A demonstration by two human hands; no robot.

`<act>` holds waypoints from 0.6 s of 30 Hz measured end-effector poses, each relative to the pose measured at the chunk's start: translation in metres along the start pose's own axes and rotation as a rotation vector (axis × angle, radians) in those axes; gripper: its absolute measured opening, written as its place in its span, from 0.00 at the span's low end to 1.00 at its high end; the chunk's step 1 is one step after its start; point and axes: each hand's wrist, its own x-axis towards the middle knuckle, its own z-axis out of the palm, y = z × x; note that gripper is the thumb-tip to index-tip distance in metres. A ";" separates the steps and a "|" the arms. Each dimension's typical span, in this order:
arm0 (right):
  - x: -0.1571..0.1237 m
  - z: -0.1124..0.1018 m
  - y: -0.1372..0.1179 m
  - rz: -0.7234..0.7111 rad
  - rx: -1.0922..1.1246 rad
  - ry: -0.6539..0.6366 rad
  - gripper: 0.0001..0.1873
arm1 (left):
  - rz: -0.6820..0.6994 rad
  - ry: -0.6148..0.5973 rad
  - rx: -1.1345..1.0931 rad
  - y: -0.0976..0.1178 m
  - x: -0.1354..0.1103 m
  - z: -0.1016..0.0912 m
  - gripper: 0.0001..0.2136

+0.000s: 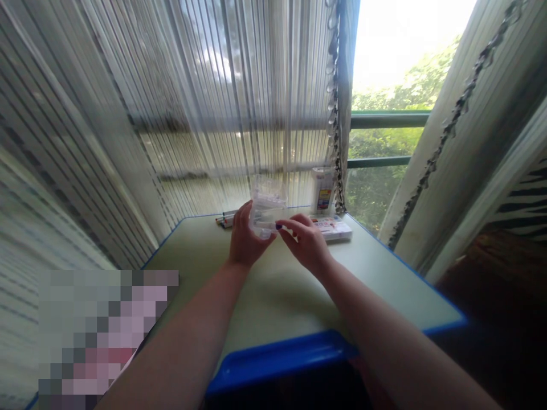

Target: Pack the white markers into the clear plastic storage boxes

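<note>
A clear plastic case (268, 193) with its lid raised is held over the table by my left hand (245, 239), whose fingers wrap its left side and underside. At the case's lower right, my right hand (306, 242) pinches the dark blue end of a white marker (268, 225). The marker's pale body reaches across the front of the case; I cannot tell how far inside it lies. Several markers (225, 220) with coloured ends lie on the table behind my left hand. A flat white box (335, 228) rests just beyond my right hand.
An upright white package (322, 191) with a colourful label stands at the table's back edge. The pale table (273, 302) has a blue rim and a raised blue front lip (286, 353). Striped sheer curtains (256, 102) hang behind. A blurred-out pink and grey item (128, 324) is at left.
</note>
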 end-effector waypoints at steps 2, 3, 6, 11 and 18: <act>0.000 -0.001 -0.001 0.027 0.001 0.011 0.11 | 0.011 0.000 0.007 -0.001 0.000 0.000 0.40; 0.001 -0.001 -0.002 0.040 0.003 0.017 0.10 | 0.012 -0.001 0.015 -0.001 0.000 0.001 0.40; 0.001 -0.002 -0.003 0.062 0.013 0.020 0.07 | 0.000 -0.005 0.028 -0.001 -0.001 0.001 0.39; 0.001 -0.001 -0.002 0.088 -0.007 0.027 0.06 | -0.009 -0.007 0.021 0.001 -0.002 0.002 0.38; 0.001 -0.003 -0.004 0.081 0.011 0.025 0.10 | 0.005 0.009 -0.019 0.001 0.000 0.001 0.37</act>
